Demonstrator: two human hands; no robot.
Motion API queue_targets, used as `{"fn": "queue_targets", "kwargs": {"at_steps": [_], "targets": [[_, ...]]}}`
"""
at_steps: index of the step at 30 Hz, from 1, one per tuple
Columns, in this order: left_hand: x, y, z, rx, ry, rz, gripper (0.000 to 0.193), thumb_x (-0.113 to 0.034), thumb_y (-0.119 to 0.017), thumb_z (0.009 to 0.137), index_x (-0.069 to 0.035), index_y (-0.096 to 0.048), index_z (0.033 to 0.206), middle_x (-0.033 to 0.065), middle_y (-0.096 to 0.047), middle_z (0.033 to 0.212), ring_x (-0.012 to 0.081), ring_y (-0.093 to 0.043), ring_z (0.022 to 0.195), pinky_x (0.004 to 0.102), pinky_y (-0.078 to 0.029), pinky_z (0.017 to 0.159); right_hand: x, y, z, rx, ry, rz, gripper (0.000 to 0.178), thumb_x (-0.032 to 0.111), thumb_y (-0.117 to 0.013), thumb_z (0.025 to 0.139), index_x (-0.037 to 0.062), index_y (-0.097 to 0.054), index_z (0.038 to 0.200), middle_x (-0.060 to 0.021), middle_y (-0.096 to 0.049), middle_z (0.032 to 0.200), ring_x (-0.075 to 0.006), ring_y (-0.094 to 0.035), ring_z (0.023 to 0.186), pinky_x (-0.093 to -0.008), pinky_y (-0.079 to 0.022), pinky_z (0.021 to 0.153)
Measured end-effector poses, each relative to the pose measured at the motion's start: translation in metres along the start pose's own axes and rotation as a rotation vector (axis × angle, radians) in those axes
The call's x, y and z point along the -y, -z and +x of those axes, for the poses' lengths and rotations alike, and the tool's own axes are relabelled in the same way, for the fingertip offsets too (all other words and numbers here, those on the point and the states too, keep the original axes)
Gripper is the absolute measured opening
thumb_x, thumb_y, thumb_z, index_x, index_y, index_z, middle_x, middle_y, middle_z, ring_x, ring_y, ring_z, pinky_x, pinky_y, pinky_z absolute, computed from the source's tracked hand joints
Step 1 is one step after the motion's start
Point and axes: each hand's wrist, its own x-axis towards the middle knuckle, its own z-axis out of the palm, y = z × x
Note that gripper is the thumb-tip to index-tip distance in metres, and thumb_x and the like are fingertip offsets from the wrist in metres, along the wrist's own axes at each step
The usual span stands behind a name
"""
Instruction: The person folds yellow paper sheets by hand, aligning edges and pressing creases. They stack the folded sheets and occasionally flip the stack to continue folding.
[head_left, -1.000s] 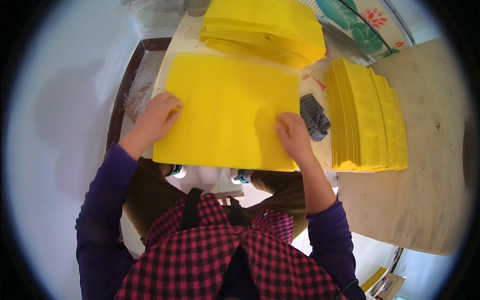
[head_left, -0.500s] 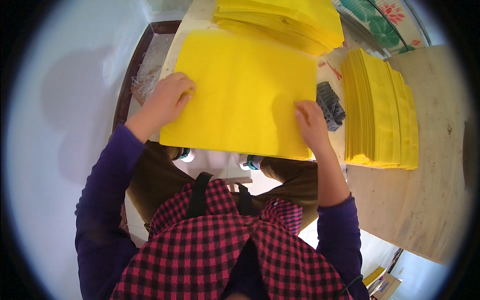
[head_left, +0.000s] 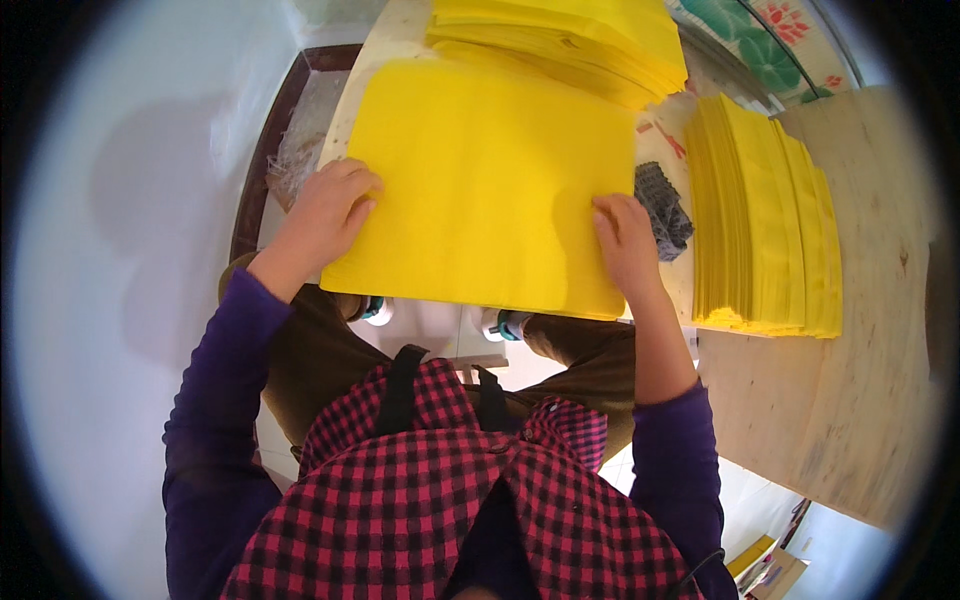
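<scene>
A broad yellow fabric-like sheet (head_left: 480,190) lies flat before me, its near edge reaching over the table's front. I cannot tell if it is one sheet or a thin stack. My left hand (head_left: 328,215) rests at its left edge, fingers bent over the sheet, thumb apart from them. At the right edge, my right hand (head_left: 622,238) touches the surface with loosely bent fingertips, thumb likewise apart. Neither hand visibly pinches the material. A dark grey textured bundle (head_left: 662,212) sits just right of my right hand.
Behind the sheet rises a thick yellow stack (head_left: 575,45). Another row of folded yellow pieces (head_left: 765,225) stands on the wooden tabletop (head_left: 840,400) to the right. A small red tool (head_left: 670,140) lies between them. The white wall (head_left: 110,300) bounds my left side.
My left hand has slid slightly down and left along the sheet's edge. My right hand has shifted barely upward. The sheet keeps its place.
</scene>
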Motion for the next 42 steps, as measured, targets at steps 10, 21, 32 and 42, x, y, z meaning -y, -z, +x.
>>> {"fn": "queue_targets", "kwargs": {"at_steps": [10,21,32,42], "targets": [[0.001,0.012,0.002,0.111,0.056,-0.015,0.018,-0.004,-0.059,0.083,-0.001,-0.061,0.100,0.0167,-0.059,0.102,0.0358,-0.056,0.099,0.0407,-0.045,0.089,-0.001,0.010,0.004,-0.038,0.016,0.032,0.023,0.014,-0.056,0.088,-0.0019,-0.061,0.104,-0.0206,-0.059,0.107,-0.0385,-0.053,0.103,-0.0431,-0.042,0.091],[0.008,0.004,0.011,-0.045,-0.045,-0.035,0.011,-0.004,-0.056,0.084,0.000,-0.062,0.092,0.0146,-0.061,0.094,0.0357,-0.057,0.093,0.0413,-0.047,0.082,-0.015,0.006,0.021,-0.084,-0.010,-0.009,0.021,0.010,-0.054,0.090,-0.0010,-0.059,0.108,-0.0185,-0.059,0.109,-0.0368,-0.054,0.104,-0.0398,-0.042,0.092],[0.024,0.004,0.016,-0.006,-0.015,-0.086,0.011,-0.006,-0.056,0.086,-0.001,-0.060,0.095,0.0162,-0.060,0.096,0.0355,-0.055,0.096,0.0407,-0.044,0.086,-0.007,0.000,0.026,-0.096,-0.097,-0.034,0.022,0.009,-0.056,0.088,-0.0018,-0.060,0.107,-0.0202,-0.058,0.111,-0.0377,-0.052,0.108,-0.0426,-0.042,0.093],[0.023,0.002,-0.002,0.040,0.004,-0.101,0.012,-0.003,-0.053,0.088,-0.001,-0.058,0.099,0.0157,-0.056,0.104,0.0326,-0.053,0.105,0.0379,-0.042,0.094,-0.004,0.002,0.003,0.023,-0.045,-0.039,0.025,0.014,-0.054,0.091,0.0004,-0.058,0.112,-0.0184,-0.057,0.115,-0.0354,-0.051,0.112,-0.0404,-0.040,0.096]]}}
